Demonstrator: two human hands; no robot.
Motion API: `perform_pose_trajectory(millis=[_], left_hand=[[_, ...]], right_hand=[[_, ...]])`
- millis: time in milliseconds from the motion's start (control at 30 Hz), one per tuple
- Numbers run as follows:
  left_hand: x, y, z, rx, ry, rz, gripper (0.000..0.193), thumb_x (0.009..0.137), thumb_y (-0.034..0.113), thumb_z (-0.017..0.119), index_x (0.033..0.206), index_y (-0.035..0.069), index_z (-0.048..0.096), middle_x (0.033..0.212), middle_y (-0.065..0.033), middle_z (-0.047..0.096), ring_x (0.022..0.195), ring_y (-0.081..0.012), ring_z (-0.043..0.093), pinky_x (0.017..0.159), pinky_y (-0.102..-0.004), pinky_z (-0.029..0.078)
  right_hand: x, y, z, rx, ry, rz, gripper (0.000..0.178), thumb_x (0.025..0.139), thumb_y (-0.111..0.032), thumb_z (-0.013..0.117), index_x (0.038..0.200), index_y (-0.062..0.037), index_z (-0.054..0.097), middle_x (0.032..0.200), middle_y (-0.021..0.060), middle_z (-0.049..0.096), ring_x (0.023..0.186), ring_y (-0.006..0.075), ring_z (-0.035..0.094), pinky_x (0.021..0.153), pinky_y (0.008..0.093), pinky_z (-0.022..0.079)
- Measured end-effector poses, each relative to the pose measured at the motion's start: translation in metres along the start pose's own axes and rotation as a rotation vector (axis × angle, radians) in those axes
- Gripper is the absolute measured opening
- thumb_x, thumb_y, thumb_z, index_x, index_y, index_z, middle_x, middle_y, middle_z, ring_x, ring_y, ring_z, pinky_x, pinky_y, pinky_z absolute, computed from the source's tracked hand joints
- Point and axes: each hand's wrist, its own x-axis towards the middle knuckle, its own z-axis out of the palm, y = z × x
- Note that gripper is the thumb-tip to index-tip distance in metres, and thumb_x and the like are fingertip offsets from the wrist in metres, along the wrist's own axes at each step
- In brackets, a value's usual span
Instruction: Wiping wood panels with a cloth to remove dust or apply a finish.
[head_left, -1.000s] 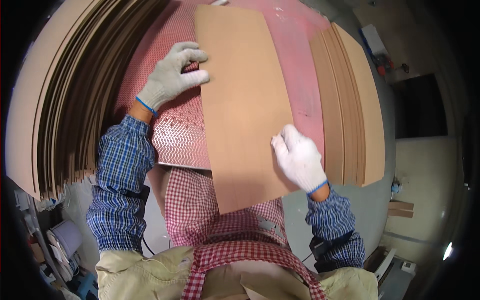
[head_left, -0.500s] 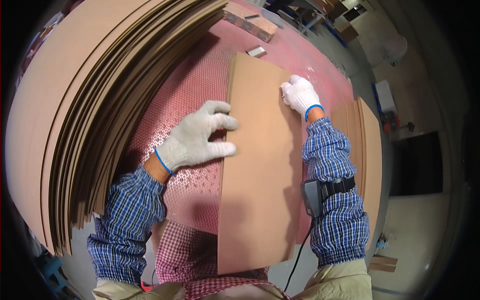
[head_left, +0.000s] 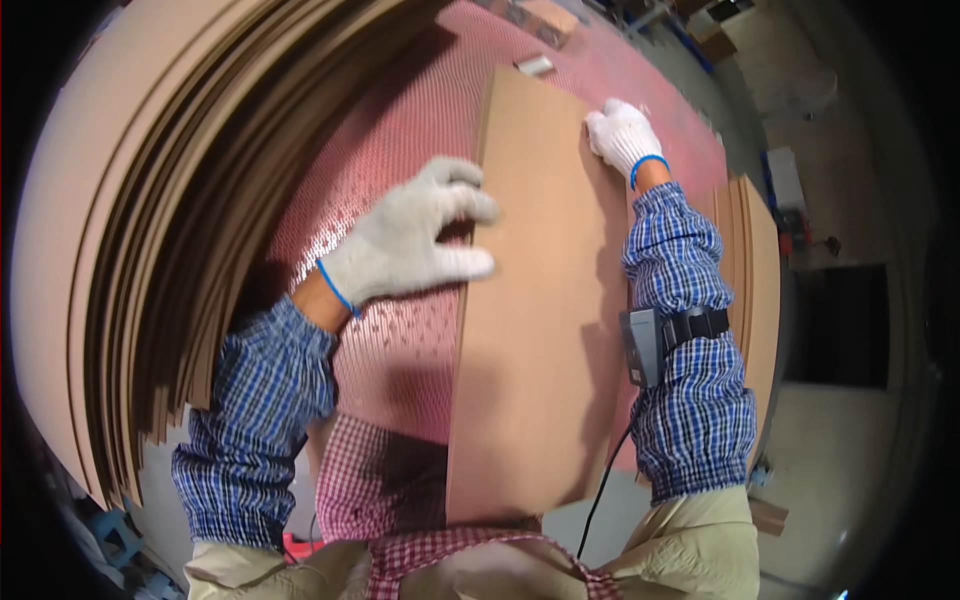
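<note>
A long tan board point(head_left: 545, 290), perhaps thin wood or fibreboard, lies lengthwise in front of me with its near end close to my apron. Its left side shows a thin layered edge, so more than one sheet may be stacked there. My left hand point(head_left: 415, 230), in a white knit glove, rests at the board's left edge, fingers and thumb spread with their tips on it. At the far right edge, my right hand point(head_left: 622, 135), gloved likewise, has its fingers curled closed on the board. The right fingertips are partly hidden.
A tall fanned stack of tan boards point(head_left: 130, 200) fills the left side. Another board stack point(head_left: 762, 290) stands beyond my right forearm. Pink mesh sheeting point(head_left: 400, 130) covers the table. A small silver-white block point(head_left: 535, 65) lies past the board's far end. A black cable point(head_left: 603, 490) hangs from my right forearm's device.
The view has shifted, so the table things, board and hands appear higher and slightly to the right. Hands and board keep nearly the same places relative to each other.
</note>
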Motion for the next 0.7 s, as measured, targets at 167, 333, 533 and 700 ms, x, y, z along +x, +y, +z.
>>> perform_pose_trajectory(millis=[167, 333, 533, 700], left_hand=[[-0.004, -0.013, 0.001, 0.061, 0.021, -0.041, 0.046, 0.077, 0.034, 0.080, 0.114, 0.009, 0.070, 0.135, -0.0117, 0.054, 0.120, -0.0297, 0.061, 0.103, -0.0368, 0.050], [-0.004, -0.016, 0.004, 0.054, 0.036, -0.014, 0.049, 0.081, 0.035, 0.080, 0.119, 0.006, 0.069, 0.137, -0.0089, 0.054, 0.119, -0.0264, 0.061, 0.103, -0.0368, 0.051], [-0.006, -0.036, 0.005, 0.103, 0.036, -0.064, 0.049, 0.084, 0.031, 0.078, 0.125, 0.007, 0.067, 0.144, -0.0052, 0.049, 0.119, -0.0212, 0.059, 0.105, -0.0344, 0.050], [-0.006, -0.033, 0.005, 0.126, 0.037, -0.052, 0.048, 0.085, 0.033, 0.077, 0.125, 0.007, 0.067, 0.142, -0.0045, 0.051, 0.119, -0.0204, 0.060, 0.106, -0.0333, 0.050]], right_hand=[[-0.113, -0.024, -0.002, 0.177, -0.019, 0.125, 0.037, 0.092, -0.033, 0.050, 0.105, -0.0022, 0.066, 0.114, 0.0275, 0.066, 0.110, 0.0472, 0.061, 0.096, 0.0526, 0.049], [-0.253, -0.032, -0.001, 0.253, -0.019, 0.118, 0.034, 0.096, -0.038, 0.050, 0.100, -0.0054, 0.059, 0.102, 0.0267, 0.067, 0.101, 0.0471, 0.062, 0.087, 0.0549, 0.049], [-0.405, -0.063, -0.010, 0.393, -0.068, 0.225, 0.023, 0.099, -0.031, 0.057, 0.095, -0.0084, 0.054, 0.077, 0.0208, 0.066, 0.073, 0.0431, 0.066, 0.063, 0.0516, 0.052], [-0.476, -0.076, -0.020, 0.386, -0.156, 0.325, 0.024, 0.100, -0.032, 0.056, 0.096, -0.0085, 0.058, 0.075, 0.0208, 0.067, 0.074, 0.0410, 0.068, 0.065, 0.0496, 0.053]])
